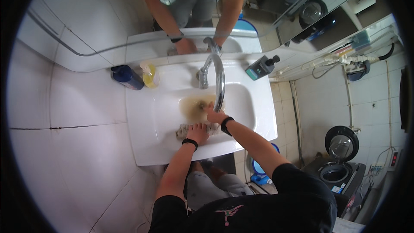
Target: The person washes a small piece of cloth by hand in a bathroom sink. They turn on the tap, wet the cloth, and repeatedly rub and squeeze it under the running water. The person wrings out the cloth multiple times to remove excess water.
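A grey-beige rolled cloth (183, 131) lies along the front wall of the white washbasin (148, 110). My left hand (198, 133) is wrapped over it, fingers curled across the top. My right hand (216, 115) reaches under the curved chrome faucet (220, 81), its fingers pointing at the dark drain (201, 105); whether they touch the drain is not clear. Brownish, cloudy water (189, 108) pools around the drain. The faucet spout partly hides the right hand, and part of the cloth shows beneath that wrist.
Dark blue bottle (127, 77) and yellow pump bottle (150, 76) stand at the basin's back left. A dark grey pump bottle (262, 68) is at the back right. Behind rises a mirror (106, 32). A washing machine (334, 173) with its lid up stands right.
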A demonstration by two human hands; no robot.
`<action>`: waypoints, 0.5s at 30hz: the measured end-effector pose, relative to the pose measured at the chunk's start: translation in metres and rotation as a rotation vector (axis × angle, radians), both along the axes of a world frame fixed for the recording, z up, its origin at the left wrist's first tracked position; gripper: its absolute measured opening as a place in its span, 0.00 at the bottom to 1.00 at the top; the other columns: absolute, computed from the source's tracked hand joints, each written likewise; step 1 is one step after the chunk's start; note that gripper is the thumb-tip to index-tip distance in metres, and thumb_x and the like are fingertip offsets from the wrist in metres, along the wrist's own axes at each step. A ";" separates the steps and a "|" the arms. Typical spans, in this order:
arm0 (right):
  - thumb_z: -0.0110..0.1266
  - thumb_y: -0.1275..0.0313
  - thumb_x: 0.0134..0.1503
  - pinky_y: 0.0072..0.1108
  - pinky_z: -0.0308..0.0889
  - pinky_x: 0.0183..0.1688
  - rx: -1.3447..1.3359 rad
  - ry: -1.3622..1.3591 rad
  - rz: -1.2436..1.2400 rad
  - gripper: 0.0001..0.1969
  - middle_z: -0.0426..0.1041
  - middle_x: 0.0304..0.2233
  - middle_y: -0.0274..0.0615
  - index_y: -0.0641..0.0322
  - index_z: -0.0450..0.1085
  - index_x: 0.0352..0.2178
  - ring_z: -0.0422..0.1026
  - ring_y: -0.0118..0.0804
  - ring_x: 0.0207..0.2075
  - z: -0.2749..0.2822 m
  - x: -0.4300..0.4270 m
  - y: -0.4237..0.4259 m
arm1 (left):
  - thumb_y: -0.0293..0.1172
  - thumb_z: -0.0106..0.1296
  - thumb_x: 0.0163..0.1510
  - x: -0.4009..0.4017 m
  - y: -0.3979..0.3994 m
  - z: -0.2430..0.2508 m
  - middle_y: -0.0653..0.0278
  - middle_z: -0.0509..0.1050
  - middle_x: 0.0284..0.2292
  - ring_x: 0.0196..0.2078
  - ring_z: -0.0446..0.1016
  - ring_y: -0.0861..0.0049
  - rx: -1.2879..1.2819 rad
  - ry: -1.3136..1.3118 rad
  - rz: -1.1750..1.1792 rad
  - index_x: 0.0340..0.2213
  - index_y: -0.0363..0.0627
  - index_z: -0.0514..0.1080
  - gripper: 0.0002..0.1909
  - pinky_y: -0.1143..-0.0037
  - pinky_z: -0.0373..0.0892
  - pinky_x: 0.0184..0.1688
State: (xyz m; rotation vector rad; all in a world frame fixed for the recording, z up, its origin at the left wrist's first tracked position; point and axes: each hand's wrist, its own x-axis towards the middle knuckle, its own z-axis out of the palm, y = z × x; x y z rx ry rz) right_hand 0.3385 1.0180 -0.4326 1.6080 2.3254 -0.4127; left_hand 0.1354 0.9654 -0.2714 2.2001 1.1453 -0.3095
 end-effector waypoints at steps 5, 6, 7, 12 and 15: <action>0.48 0.74 0.48 0.37 0.64 0.53 -0.115 0.561 -0.319 0.18 0.70 0.42 0.58 0.61 0.73 0.42 0.69 0.60 0.46 0.197 -0.010 -0.045 | 0.51 0.47 0.56 -0.027 -0.014 0.006 0.51 0.61 0.57 0.61 0.57 0.57 -0.191 0.052 0.082 0.56 0.39 0.57 0.34 0.57 0.52 0.60; 0.48 0.73 0.49 0.37 0.64 0.53 -0.120 0.558 -0.366 0.18 0.71 0.42 0.59 0.61 0.73 0.42 0.69 0.59 0.45 0.216 0.008 -0.057 | 0.49 0.48 0.55 -0.023 -0.010 0.019 0.52 0.62 0.56 0.60 0.57 0.56 -0.204 0.035 0.082 0.55 0.41 0.58 0.33 0.56 0.52 0.60; 0.49 0.73 0.49 0.36 0.64 0.52 -0.125 0.560 -0.417 0.18 0.71 0.42 0.59 0.62 0.73 0.42 0.70 0.58 0.45 0.226 0.028 -0.073 | 0.49 0.48 0.55 -0.018 -0.009 0.025 0.52 0.62 0.56 0.60 0.57 0.56 -0.191 0.031 0.055 0.55 0.41 0.58 0.33 0.56 0.52 0.60; 0.48 0.72 0.49 0.37 0.63 0.52 -0.181 0.521 -0.605 0.18 0.72 0.41 0.56 0.67 0.71 0.41 0.70 0.55 0.46 0.235 0.088 -0.136 | 0.47 0.51 0.52 -0.019 -0.012 0.027 0.53 0.65 0.54 0.58 0.61 0.57 -0.130 0.061 0.085 0.52 0.45 0.61 0.29 0.56 0.56 0.59; 0.48 0.72 0.49 0.38 0.62 0.52 -0.057 0.398 -0.517 0.18 0.72 0.42 0.54 0.66 0.71 0.43 0.69 0.52 0.46 0.224 0.111 -0.164 | 0.44 0.52 0.50 -0.010 -0.012 0.045 0.52 0.65 0.53 0.58 0.62 0.56 -0.142 0.075 0.093 0.51 0.43 0.62 0.29 0.56 0.57 0.59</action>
